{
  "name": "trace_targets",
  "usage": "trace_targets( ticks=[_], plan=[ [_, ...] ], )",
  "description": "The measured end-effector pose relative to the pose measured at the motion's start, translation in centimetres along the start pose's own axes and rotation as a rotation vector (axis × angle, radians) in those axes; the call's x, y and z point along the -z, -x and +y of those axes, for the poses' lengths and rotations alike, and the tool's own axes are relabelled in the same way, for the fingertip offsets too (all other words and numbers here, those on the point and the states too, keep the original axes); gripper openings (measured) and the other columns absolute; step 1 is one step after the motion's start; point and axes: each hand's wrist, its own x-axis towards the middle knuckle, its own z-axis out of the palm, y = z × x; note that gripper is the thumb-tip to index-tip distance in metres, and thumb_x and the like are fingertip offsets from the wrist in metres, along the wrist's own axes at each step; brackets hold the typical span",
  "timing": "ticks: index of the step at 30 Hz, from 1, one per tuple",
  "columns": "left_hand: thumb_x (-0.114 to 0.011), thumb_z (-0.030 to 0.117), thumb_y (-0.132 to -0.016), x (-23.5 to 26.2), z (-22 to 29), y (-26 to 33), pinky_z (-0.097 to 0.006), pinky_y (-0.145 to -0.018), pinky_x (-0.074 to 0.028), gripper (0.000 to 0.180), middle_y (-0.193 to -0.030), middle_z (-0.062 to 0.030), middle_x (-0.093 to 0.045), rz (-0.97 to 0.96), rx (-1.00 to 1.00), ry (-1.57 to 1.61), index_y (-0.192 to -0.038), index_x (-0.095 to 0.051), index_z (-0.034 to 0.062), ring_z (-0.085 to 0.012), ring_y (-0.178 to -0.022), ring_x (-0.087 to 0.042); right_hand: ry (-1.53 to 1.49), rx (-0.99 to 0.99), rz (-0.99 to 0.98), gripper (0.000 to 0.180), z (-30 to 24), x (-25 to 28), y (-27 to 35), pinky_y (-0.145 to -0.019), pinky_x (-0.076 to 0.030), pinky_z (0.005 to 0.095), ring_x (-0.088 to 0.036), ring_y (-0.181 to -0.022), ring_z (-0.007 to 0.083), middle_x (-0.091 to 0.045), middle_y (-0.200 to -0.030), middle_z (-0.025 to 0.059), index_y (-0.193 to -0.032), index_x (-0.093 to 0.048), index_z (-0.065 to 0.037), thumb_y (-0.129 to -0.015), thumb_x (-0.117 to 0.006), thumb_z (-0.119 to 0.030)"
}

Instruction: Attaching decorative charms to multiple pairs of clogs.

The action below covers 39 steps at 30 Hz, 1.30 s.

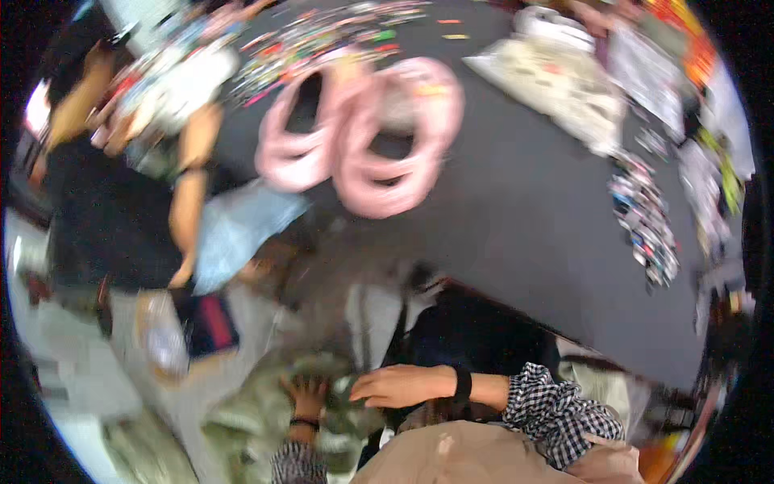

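Low in the view, my left hand (308, 395) reaches down onto an olive-green cloth sack or bundle (242, 411), its fingers spread. My right hand (403, 385) extends leftward beside the same green cloth, with its fingers stretched out and nothing visible in them. Whether its fingertips touch the cloth is blurred. A dark band circles each wrist, and both sleeves are black-and-white checked. On the dark table ahead lie two pink shoe-shaped things (387, 185) side by side, smeared by motion, with oval openings.
The dark tabletop (516, 218) has its near edge just beyond my right arm. It bears small colourful pieces (322, 36), a pale bag (556, 89) and a cluster of small pieces (645, 218). At left, another person's arm (189, 185) hangs beside light-blue cloth (242, 226); a box (181, 331) is below.
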Motion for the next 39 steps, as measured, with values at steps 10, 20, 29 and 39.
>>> trace_targets(
  ticks=[10, 20, 29, 39],
  plan=[
    [-0.063, 0.037, -0.090, 6.0, 0.3, -15.6, -0.067, -0.101, -0.018, 0.062, -0.141, -0.0208, -0.047, -0.139, -0.455, 0.360, -0.141, -0.042, 0.0104, -0.0440, -0.129, -0.044, -0.136, 0.016, 1.050, 0.030, -10.1, 4.9, 22.9, -0.103, -0.043, 0.0397, -0.054, -0.122, 0.0314, -0.057, -0.130, 0.0151, -0.125, -0.059, 0.000, -0.098, -0.058, -0.014],
    [-0.044, 0.052, -0.100, 27.4, 1.0, -18.7, -0.051, -0.091, -0.046, 0.062, -0.121, -0.0330, -0.058, -0.366, -0.633, 0.595, -0.125, -0.059, -0.0030, -0.0489, -0.111, -0.054, 0.024, -0.795, 1.427, 0.038, -25.1, -7.2, 40.5, -0.103, -0.043, 0.0369, -0.057, -0.121, 0.0251, -0.062, -0.128, 0.0133, -0.128, -0.059, 0.000, -0.099, -0.059, -0.025],
    [-0.049, 0.041, -0.102, 35.6, 4.2, -15.5, -0.047, -0.103, -0.040, 0.053, -0.131, -0.0276, -0.056, -0.309, -0.830, 0.566, -0.132, -0.055, -0.0016, -0.0459, -0.121, -0.050, -0.766, -1.056, 2.667, 0.033, -14.2, -37.2, 55.0, -0.092, -0.048, 0.0290, -0.062, -0.109, 0.0161, -0.065, -0.120, 0.0026, -0.125, -0.061, -0.009, -0.099, -0.057, -0.030],
    [-0.050, 0.021, -0.101, 46.6, 12.7, -9.3, -0.044, -0.102, -0.043, 0.039, -0.127, -0.0273, -0.058, -0.212, -0.904, 0.490, -0.133, -0.054, -0.0010, -0.0429, -0.118, -0.054, -1.752, -0.462, 3.248, 0.116, 2.1, -52.7, 53.3, -0.083, -0.055, 0.0500, -0.056, -0.116, 0.0425, -0.032, -0.149, 0.0276, -0.153, -0.021, 0.001, -0.078, -0.054, -0.082]
  ],
)
